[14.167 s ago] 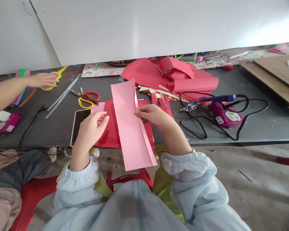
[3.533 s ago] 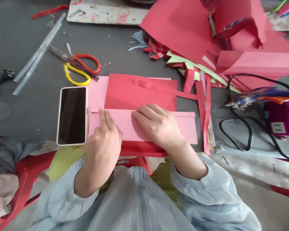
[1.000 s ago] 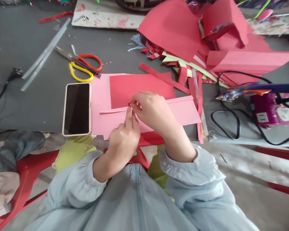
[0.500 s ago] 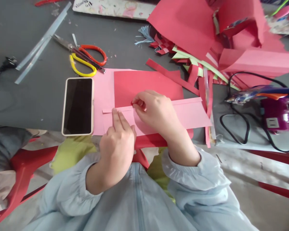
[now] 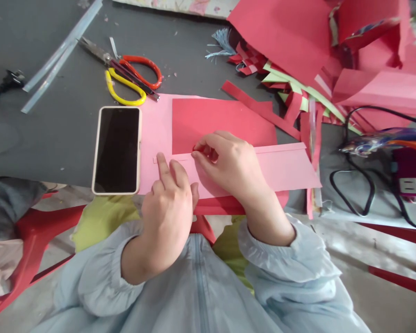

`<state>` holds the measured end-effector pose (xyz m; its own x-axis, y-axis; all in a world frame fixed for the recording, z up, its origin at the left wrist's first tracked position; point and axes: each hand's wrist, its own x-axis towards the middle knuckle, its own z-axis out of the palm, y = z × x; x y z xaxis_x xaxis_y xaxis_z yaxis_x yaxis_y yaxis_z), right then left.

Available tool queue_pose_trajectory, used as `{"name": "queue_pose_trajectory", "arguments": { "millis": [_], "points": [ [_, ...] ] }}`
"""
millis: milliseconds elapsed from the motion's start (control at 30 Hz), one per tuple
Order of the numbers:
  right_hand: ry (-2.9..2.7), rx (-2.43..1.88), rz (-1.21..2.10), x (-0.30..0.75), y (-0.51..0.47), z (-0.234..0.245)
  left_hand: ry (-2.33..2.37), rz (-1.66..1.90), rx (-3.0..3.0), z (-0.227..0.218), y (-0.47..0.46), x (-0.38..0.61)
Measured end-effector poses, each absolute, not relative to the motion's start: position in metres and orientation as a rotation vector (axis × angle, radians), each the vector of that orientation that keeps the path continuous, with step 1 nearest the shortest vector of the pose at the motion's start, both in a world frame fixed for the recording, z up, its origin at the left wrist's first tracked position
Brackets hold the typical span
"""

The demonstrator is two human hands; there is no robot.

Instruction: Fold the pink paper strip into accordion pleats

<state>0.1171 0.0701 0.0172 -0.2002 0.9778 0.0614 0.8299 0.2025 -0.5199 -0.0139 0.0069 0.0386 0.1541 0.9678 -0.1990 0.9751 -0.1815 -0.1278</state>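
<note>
Head | left hand (image 5: pixel 168 199) spread | right hand (image 5: pixel 235 164) curled, grip unclear | 1 folded pink sheet (image 5: pixel 286 167) beneath | 1 phone (image 5: pixel 117 150)

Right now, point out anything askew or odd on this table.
The phone lies right at the near edge of the table, where it could be knocked off; a loose red strip slants across the red sheet.

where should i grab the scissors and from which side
Probably the red loop and yellow loop of the scissors, coming from the person's side: they lie spread toward the body, while the blades point away to the far left. A slim dark tool between the loops may interfere.
</note>
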Motion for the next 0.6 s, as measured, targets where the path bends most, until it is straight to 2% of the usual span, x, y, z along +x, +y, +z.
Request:
{"name": "queue_pose_trajectory", "arguments": {
  "millis": [600],
  "points": [
    [-2.098, -1.66, 0.547, 0.1181, 0.0705, 0.0144, 2.008, -0.456, 2.296, 0.0412, 0.0081, -0.0085]
  ]
}}
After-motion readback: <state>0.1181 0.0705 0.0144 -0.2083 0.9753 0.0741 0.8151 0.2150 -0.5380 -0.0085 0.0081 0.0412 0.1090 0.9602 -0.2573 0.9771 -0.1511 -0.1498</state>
